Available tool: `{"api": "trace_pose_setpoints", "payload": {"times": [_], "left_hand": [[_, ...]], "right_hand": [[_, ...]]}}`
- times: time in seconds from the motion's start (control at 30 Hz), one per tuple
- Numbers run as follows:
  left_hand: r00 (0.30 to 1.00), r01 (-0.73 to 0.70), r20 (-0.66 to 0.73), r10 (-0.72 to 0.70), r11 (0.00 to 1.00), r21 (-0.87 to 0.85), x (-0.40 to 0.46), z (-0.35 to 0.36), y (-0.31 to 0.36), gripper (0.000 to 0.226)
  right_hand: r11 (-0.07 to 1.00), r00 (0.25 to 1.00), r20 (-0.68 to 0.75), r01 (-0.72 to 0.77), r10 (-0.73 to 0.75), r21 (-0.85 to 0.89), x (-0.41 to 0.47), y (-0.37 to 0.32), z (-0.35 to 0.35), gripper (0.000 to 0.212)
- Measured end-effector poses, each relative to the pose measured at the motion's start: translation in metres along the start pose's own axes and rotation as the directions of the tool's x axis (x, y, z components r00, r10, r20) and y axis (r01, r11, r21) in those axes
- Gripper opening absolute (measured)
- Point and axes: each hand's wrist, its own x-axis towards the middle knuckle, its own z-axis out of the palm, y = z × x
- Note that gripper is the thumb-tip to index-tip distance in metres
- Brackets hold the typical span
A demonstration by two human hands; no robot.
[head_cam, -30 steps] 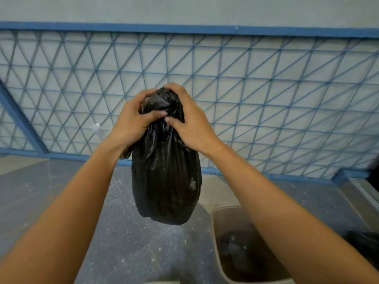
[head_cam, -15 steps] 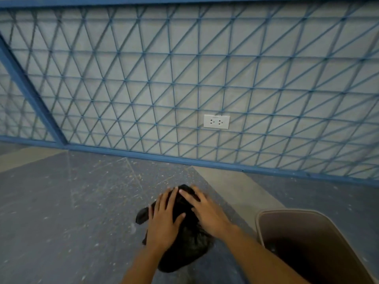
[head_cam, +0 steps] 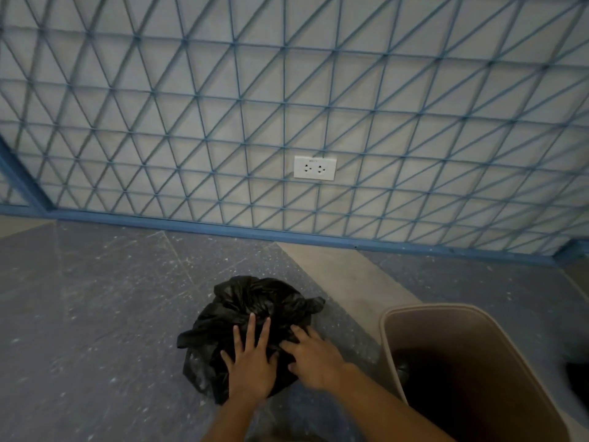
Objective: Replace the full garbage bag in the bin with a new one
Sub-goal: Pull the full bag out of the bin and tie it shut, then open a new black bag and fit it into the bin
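Two hands rest on the tied black bag (head_cam: 251, 317) on the floor beside the bin (head_cam: 446, 317): left hand (head_cam: 251, 362) flat with fingers spread, right hand (head_cam: 314, 355) loosely curled. Pressing hard could burst the thin plastic or loosen its knot.

An indoor utility or institutional corner rather than a home: a speckled blue-grey floor (head_cam: 95, 314) with a beige strip meets a pale wall (head_cam: 414, 36) covered by a blue metal lattice (head_cam: 191, 122), with a double socket (head_cam: 315, 167) and a tan bin (head_cam: 424, 311).
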Motion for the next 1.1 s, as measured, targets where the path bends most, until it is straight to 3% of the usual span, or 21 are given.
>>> {"api": "trace_pose_setpoints", "payload": {"times": [0.13,0.23,0.4,0.6,0.83,1.1], "left_hand": [[0.999,-0.004,-0.050,0.001,0.998,-0.069,-0.013,-0.025,0.036,0.063],[0.984,-0.162,-0.101,0.145,0.969,-0.187,-0.018,-0.047,0.076,0.058],[0.874,-0.481,-0.245,0.419,0.817,-0.317,-0.024,-0.090,0.179,0.054],[0.736,-0.672,-0.246,0.631,0.639,-0.373,-0.055,-0.092,0.319,0.048],[0.677,-0.685,-0.099,0.729,0.575,-0.447,-0.101,0.015,0.466,0.045],[0.729,-0.487,0.233,0.644,0.727,-0.484,-0.129,0.198,0.564,0.043]], "right_hand": [[0.999,0.993,-0.112,0.045,-0.044,0.001,-0.040,0.013,-0.042,0.049],[0.999,0.962,-0.273,0.013,-0.024,-0.042,-0.077,0.039,-0.079,0.046],[0.979,0.914,-0.381,-0.185,0.140,-0.085,-0.154,0.110,-0.132,0.044],[0.920,0.837,-0.423,-0.391,0.348,-0.017,-0.260,0.219,-0.148,0.040],[0.837,0.750,-0.383,-0.528,0.540,0.146,-0.364,0.362,-0.087,0.038],[0.678,0.662,-0.203,-0.615,0.721,0.403,-0.417,0.531,0.039,0.037]]}}
